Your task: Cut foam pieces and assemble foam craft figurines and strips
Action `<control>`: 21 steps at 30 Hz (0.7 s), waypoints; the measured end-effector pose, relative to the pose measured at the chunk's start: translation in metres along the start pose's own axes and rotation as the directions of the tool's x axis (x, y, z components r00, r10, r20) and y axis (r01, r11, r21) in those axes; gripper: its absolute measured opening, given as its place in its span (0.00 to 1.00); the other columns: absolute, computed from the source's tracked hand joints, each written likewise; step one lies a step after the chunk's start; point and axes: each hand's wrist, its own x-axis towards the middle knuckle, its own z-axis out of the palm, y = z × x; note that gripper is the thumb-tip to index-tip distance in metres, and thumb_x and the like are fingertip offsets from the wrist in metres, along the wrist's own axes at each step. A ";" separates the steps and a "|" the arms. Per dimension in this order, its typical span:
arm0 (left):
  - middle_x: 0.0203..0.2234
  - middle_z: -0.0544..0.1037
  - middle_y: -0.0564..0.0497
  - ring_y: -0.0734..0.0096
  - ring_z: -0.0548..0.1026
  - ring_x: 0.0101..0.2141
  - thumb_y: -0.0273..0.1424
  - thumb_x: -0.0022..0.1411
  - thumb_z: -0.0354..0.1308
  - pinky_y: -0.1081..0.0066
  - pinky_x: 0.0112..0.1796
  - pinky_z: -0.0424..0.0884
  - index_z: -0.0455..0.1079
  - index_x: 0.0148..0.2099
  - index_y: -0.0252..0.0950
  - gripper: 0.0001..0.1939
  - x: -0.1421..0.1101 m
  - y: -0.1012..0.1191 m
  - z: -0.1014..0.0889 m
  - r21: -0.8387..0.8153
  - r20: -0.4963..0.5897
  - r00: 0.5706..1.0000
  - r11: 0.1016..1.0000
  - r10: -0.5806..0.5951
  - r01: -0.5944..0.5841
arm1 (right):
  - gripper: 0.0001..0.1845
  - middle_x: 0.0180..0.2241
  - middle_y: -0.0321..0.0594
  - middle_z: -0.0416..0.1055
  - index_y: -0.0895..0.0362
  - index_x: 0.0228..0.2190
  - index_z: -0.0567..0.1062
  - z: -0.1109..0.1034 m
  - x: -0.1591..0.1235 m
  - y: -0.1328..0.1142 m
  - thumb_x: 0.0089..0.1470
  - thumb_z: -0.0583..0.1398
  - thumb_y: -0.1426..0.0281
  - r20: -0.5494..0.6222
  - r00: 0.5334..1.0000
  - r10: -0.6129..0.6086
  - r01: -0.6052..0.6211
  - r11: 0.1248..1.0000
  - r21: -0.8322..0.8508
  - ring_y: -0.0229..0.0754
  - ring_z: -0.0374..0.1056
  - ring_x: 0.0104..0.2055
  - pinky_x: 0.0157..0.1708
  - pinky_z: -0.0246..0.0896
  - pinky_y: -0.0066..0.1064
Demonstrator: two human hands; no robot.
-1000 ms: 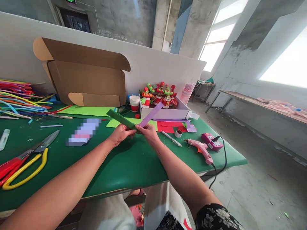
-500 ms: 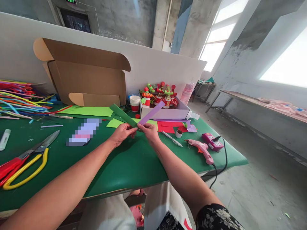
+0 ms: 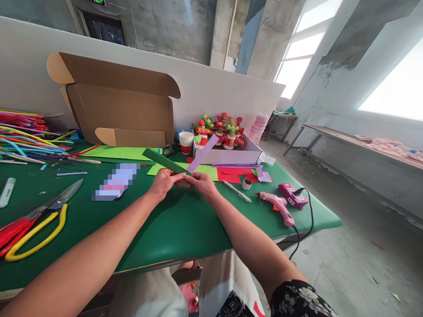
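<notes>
Both hands meet above the middle of the green table (image 3: 158, 237). My left hand (image 3: 164, 182) pinches a dark green paper strip (image 3: 163, 161), which points up and to the left. My right hand (image 3: 202, 182) closes on the near end of a purple paper strip (image 3: 205, 153) that slants up to the right. The two strips cross or touch at my fingertips, where my fingers hide their ends. Light green paper (image 3: 211, 171) lies just behind my hands, with red paper (image 3: 229, 176) to its right.
A pen (image 3: 237, 191), a small paper ring (image 3: 246, 184) and a pink glue gun (image 3: 277, 206) with a cord lie to the right. Large scissors (image 3: 54, 209) lie left. Behind stand a cardboard box (image 3: 125, 110), paper cups (image 3: 186, 141) and a box (image 3: 228, 156) of red-green figures.
The strips have swung anticlockwise and sit slightly lower. The green one now lies flatter and reaches further left. My fingertips have drawn closer together at the joint.
</notes>
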 end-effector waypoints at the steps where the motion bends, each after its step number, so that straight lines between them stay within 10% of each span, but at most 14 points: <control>1: 0.13 0.73 0.53 0.74 0.67 0.18 0.41 0.35 0.72 0.71 0.22 0.65 0.73 0.20 0.34 0.16 0.000 0.000 0.000 -0.002 -0.012 1.000 1.000 0.004 -0.004 | 0.21 0.21 0.33 0.72 0.58 0.19 0.73 0.001 0.000 0.001 0.37 0.72 0.56 0.025 1.000 0.012 -0.012 1.000 -0.024 0.32 0.64 0.22 0.28 0.63 0.27; 21: 0.13 0.72 0.53 0.75 0.66 0.16 0.45 0.36 0.71 0.70 0.23 0.66 0.69 0.17 0.35 0.20 0.003 -0.003 -0.002 0.055 -0.024 1.000 0.999 0.000 0.001 | 0.20 0.19 0.34 0.71 0.59 0.18 0.72 -0.003 -0.001 -0.004 0.40 0.72 0.59 0.066 0.998 0.001 0.008 0.991 -0.131 0.31 0.64 0.21 0.27 0.61 0.26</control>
